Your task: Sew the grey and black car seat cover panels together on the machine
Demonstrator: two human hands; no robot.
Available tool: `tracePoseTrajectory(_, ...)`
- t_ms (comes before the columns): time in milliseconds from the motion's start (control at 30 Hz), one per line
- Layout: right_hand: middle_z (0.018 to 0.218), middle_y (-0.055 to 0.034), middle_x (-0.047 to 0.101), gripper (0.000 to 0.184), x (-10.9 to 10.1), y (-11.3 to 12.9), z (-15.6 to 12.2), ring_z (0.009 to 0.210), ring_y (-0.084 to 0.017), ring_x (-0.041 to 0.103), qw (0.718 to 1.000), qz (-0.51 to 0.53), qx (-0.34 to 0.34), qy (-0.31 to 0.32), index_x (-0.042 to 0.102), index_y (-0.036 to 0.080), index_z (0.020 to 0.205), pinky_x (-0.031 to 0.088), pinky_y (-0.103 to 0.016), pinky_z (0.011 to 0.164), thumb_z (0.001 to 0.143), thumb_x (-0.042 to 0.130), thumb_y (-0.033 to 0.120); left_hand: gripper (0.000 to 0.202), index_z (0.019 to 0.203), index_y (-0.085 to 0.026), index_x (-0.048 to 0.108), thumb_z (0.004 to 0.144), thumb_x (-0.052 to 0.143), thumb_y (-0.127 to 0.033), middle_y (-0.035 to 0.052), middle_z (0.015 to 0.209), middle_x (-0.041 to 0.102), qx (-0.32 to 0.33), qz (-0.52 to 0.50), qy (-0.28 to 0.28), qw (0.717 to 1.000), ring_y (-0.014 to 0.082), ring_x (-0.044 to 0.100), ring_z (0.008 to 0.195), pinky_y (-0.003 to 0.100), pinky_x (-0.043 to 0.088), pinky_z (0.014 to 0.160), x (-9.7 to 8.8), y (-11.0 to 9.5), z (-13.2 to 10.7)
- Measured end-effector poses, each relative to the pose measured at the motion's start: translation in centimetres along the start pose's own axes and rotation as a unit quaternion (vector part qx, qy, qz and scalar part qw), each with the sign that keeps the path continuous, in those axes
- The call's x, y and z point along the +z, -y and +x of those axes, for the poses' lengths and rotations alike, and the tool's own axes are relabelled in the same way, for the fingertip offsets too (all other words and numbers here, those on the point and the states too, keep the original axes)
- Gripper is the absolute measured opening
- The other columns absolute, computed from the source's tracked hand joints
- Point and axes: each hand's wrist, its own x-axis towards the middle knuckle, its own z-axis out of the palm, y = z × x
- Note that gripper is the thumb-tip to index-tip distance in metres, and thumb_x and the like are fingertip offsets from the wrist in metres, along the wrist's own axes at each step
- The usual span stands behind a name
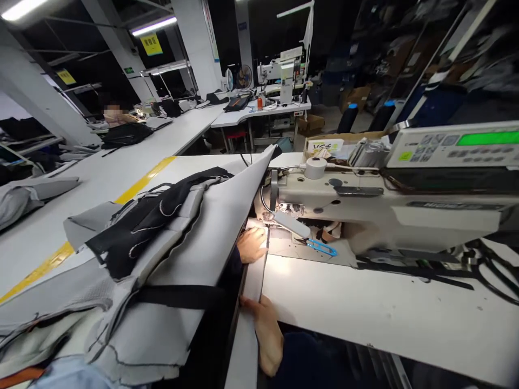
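Note:
A sewing machine [324,200] stands on the white table, its lamp lighting the needle area. Close in front of the needle, my left hand [252,246] lies flat on a light grey fabric strip [256,278], fingers stretched out. Nearer to me, my right hand [267,335] grips the edge of the same strip, thumb on top and the other fingers mostly hidden. A large grey fabric panel [219,216] with black fabric pieces [150,227] rises on the left and hides my left forearm. Blue thread snips [322,247] lie on the machine bed, right of the needle.
A control panel [454,146] with a green display sits on top of the machine. Behind the machine stands a cardboard box [344,140]. Yellow tape [141,181] crosses the long table at left. Another person [115,116] is far back at left.

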Motion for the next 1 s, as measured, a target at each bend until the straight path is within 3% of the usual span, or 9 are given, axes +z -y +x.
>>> tracePoseTrajectory(167, 0.076, -0.0040, 0.069, 0.038, 1.5, -0.9, 0.1, 0.067, -0.023, 0.063, 0.998, 0.046, -0.019, -0.028, 0.064, 0.019, 0.101, 0.046, -0.032, 0.057, 0.066, 0.068, 0.034, 0.039, 0.117, -0.004, 0.055, 0.093, 0.039, -0.030, 0.0139, 0.118, 0.054, 0.054, -0.031, 0.080, 0.995, 0.0239, 0.050, 0.109, 0.035, 0.041, 0.095, 0.7, 1.1, -0.6)
tracePoseTrajectory(333, 0.087, -0.0039, 0.070, 0.038, 0.6, -2.6, 0.9, 0.083, -0.025, 0.063, 0.995, -0.012, -0.049, -0.080, 0.067, 0.020, 0.100, 0.048, -0.034, 0.074, 0.068, 0.070, 0.041, 0.036, 0.121, -0.011, 0.055, 0.090, 0.044, -0.027, 0.0133, 0.122, 0.054, 0.037, -0.044, 0.055, 0.997, 0.0242, 0.049, 0.113, 0.036, 0.037, 0.103, 1.2, 0.7, -1.1)
tracePoseTrajectory(533, 0.091, -0.0051, 0.069, 0.035, -0.7, -3.1, 2.3, 0.086, -0.024, 0.062, 0.997, -0.035, -0.067, -0.035, 0.066, 0.017, 0.098, 0.047, -0.035, 0.082, 0.074, 0.065, 0.043, 0.035, 0.119, -0.014, 0.057, 0.092, 0.039, -0.028, 0.0128, 0.128, 0.055, 0.009, -0.016, 0.040, 0.999, 0.0255, 0.046, 0.122, 0.044, 0.023, 0.114, 1.3, 0.2, -0.9)
tracePoseTrajectory(633, 0.098, -0.0061, 0.068, 0.034, -2.1, -1.6, 1.9, 0.098, -0.025, 0.060, 0.987, -0.103, -0.108, 0.055, 0.067, 0.018, 0.099, 0.043, -0.038, 0.092, 0.080, 0.060, 0.045, 0.033, 0.120, -0.017, 0.056, 0.091, 0.041, -0.026, 0.0100, 0.128, 0.056, -0.033, -0.027, 0.054, 0.998, 0.0238, 0.049, 0.121, 0.048, 0.016, 0.117, 1.1, -0.3, -0.8)
tracePoseTrajectory(700, 0.102, -0.0068, 0.068, 0.036, -3.4, -0.3, 1.4, 0.107, -0.027, 0.057, 0.959, -0.181, -0.158, 0.149, 0.068, 0.019, 0.102, 0.040, -0.040, 0.097, 0.080, 0.060, 0.046, 0.033, 0.120, -0.016, 0.055, 0.090, 0.043, -0.024, 0.0105, 0.128, 0.056, -0.053, -0.033, 0.048, 0.997, 0.0239, 0.050, 0.120, 0.050, 0.012, 0.117, 1.1, -0.7, -0.8)
tracePoseTrajectory(767, 0.099, -0.0075, 0.069, 0.037, -4.7, 1.0, 1.5, 0.109, -0.028, 0.056, 0.908, -0.288, -0.229, 0.203, 0.070, 0.021, 0.100, 0.039, -0.041, 0.098, 0.076, 0.065, 0.047, 0.033, 0.121, -0.015, 0.054, 0.090, 0.044, -0.022, 0.0108, 0.128, 0.056, -0.060, -0.035, 0.034, 0.997, 0.0240, 0.050, 0.120, 0.051, 0.010, 0.118, 1.3, -1.0, -0.9)
tracePoseTrajectory(900, 0.097, -0.0067, 0.068, 0.027, -6.4, 2.8, 4.1, 0.100, -0.022, 0.058, 0.761, -0.511, -0.337, 0.214, 0.069, 0.023, 0.094, 0.042, -0.042, 0.097, 0.079, 0.064, 0.045, 0.033, 0.119, -0.013, 0.055, 0.089, 0.045, -0.019, 0.0114, 0.126, 0.057, -0.066, -0.031, 0.014, 0.997, 0.0244, 0.052, 0.117, 0.051, 0.015, 0.117, 1.7, -1.4, -0.9)
tracePoseTrajectory(1000, 0.112, -0.0075, 0.062, 0.029, -6.9, 3.1, 6.4, 0.099, -0.019, 0.059, 0.698, -0.576, -0.350, 0.241, 0.062, 0.018, 0.108, 0.047, -0.042, 0.091, 0.089, 0.058, 0.040, 0.033, 0.117, -0.011, 0.057, 0.087, 0.046, -0.017, 0.0120, 0.123, 0.058, -0.067, -0.028, -0.008, 0.997, 0.0240, 0.052, 0.117, 0.047, 0.024, 0.116, 2.0, -1.5, -0.9)
